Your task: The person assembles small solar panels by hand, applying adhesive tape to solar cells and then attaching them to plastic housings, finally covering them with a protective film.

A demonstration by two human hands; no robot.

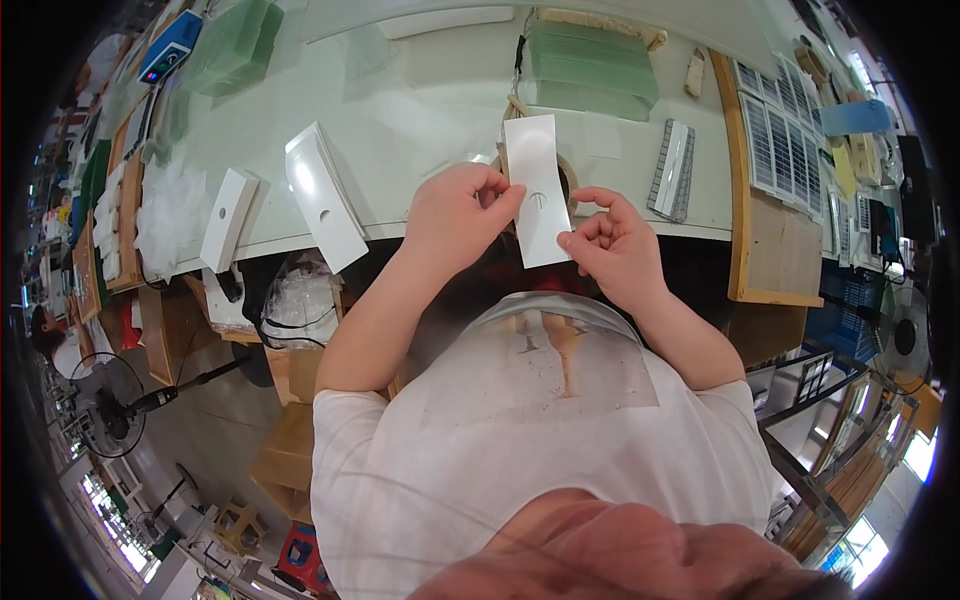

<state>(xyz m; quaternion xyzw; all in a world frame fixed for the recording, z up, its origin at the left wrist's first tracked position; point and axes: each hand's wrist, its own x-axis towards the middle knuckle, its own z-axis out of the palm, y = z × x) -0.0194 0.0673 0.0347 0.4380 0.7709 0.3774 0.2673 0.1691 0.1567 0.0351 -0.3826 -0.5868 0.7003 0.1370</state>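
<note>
A long white glossy card (pixel 535 160) with a small dark mark is held up in front of me over the table's near edge. The thumb and fingers of my left hand (pixel 455 215) pinch its left edge. At its lower right corner, my right hand (pixel 620 250) grips it between thumb and curled fingers. Behind the card a brownish ring (pixel 565 180), perhaps a tape roll, is mostly hidden. Left of my left hand lies a stack of similar white cards (pixel 325 190), the top one with a half-round notch. Further left is a narrow white box-like piece (pixel 230 215) with a dark spot.
Green-tinted glass blocks (pixel 590 70) stand at the back, with another green stack (pixel 235 45) at back left. A patterned strip (pixel 671 170) lies on the right, beside a wooden-edged board (pixel 740 200). White fluffy material (pixel 180 205) sits at left; a fan (pixel 115 410) stands beyond.
</note>
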